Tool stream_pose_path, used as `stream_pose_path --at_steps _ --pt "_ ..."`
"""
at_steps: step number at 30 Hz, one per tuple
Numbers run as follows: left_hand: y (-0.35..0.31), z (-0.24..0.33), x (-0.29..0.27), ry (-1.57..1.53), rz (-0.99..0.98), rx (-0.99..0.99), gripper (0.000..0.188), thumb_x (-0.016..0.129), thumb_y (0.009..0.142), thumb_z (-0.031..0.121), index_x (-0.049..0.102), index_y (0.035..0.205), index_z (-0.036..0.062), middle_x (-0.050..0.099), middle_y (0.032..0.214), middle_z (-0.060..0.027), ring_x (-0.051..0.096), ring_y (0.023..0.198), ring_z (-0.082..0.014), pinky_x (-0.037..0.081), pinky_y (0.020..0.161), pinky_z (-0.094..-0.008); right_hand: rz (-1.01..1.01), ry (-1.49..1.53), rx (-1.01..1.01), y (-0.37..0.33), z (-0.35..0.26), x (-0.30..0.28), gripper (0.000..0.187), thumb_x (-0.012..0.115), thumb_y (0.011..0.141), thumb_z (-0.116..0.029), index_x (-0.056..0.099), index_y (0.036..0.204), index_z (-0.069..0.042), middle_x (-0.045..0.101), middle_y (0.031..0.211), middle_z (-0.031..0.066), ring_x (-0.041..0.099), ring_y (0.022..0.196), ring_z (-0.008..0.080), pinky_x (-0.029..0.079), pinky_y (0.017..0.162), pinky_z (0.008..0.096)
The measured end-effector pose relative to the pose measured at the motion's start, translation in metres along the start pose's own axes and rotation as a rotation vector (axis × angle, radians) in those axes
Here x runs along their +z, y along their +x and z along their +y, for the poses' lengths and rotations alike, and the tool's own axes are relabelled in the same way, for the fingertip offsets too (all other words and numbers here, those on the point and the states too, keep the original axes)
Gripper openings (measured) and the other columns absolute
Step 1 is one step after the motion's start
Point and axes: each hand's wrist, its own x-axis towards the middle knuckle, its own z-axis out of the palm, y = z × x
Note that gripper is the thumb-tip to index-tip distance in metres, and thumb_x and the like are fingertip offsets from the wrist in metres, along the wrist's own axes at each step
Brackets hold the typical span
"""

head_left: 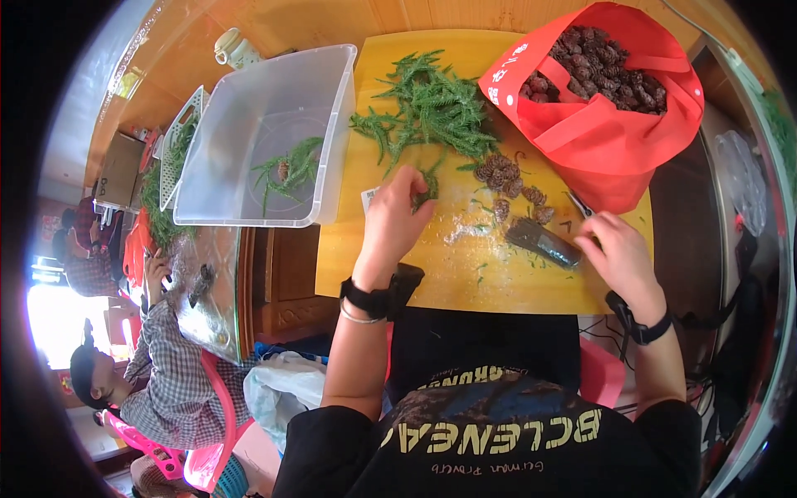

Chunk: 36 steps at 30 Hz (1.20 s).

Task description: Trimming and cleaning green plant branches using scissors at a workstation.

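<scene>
My left hand (pixel 400 209) is closed with the fingertips pinched on a small green sprig (pixel 428 184), just below a pile of artificial green sprigs (pixel 436 108). My right hand (pixel 616 251) is curled at the right side of the yellow board (pixel 398 278). A slim dark tool, perhaps scissors (pixel 579 204), points up and left from its fingers; the grip itself is partly hidden. Between the hands lie several brown pine cones (pixel 500 176) and a dark bundle of thin stems in clear wrap (pixel 544 242). White specks and green bits are scattered around them.
A red bag (pixel 614 141) full of pine cones stands at the far right. Left of the board is a clear plastic bin (pixel 257 141) with a sprig and cone inside. A co-worker in a checked shirt (pixel 178 373) sits at a glass-topped table (pixel 207 307) on the left.
</scene>
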Motion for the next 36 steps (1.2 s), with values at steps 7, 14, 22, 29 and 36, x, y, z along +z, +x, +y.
stream_pose_path --at_steps 7,14,22,29,36 --pt "-0.022 0.013 -0.026 -0.962 -0.15 -0.279 0.032 0.065 0.079 0.004 0.045 0.104 0.0038 0.057 0.085 -0.0009 0.051 0.075 -0.0054 0.041 0.062 -0.0198 -0.124 -0.019 -0.105 0.051 -0.027 0.036 0.009 0.061 0.077 -0.018 0.059 0.079 -0.009 0.057 0.078 0.0082 0.058 0.075 0.029 0.047 0.063 0.0386" --pt "-0.03 0.003 -0.035 -1.214 -0.32 -0.289 0.027 0.053 0.085 -0.002 0.045 0.11 0.0045 0.057 0.1 -0.0052 0.055 0.092 -0.0108 0.045 0.078 -0.0247 -0.298 -0.017 -0.034 0.074 -0.023 0.05 0.009 0.061 0.077 -0.018 0.059 0.08 -0.01 0.058 0.079 0.0067 0.059 0.076 0.0263 0.046 0.066 0.0382" --pt "-0.031 0.008 -0.034 -1.629 -0.334 -0.358 0.028 0.051 0.089 0.006 0.043 0.116 0.0064 0.056 0.104 -0.0056 0.057 0.095 -0.0157 0.047 0.082 -0.0299 -0.331 0.047 -0.051 0.086 -0.015 0.054 0.01 0.06 0.076 -0.018 0.059 0.075 -0.008 0.059 0.075 0.0082 0.058 0.076 0.0272 0.044 0.064 0.0387" --pt "-0.033 0.003 -0.021 -1.722 -0.386 -0.285 0.024 0.048 0.092 0.009 0.043 0.115 0.0072 0.058 0.104 -0.0042 0.057 0.096 -0.0131 0.049 0.082 -0.0293 -0.326 0.076 -0.016 0.086 -0.016 0.051 0.01 0.059 0.077 -0.019 0.061 0.077 -0.008 0.062 0.076 0.0089 0.059 0.071 0.0277 0.045 0.062 0.0378" --pt "-0.032 0.012 -0.019 -1.787 -0.362 -0.334 0.024 0.049 0.091 0.01 0.043 0.115 0.0075 0.058 0.104 -0.0044 0.057 0.097 -0.0132 0.049 0.082 -0.0285 0.213 0.571 -0.243 0.072 -0.064 0.013 0.005 0.06 0.079 -0.003 0.055 0.079 -0.001 0.057 0.066 0.0048 0.053 0.056 0.0144 0.041 0.052 0.0237"
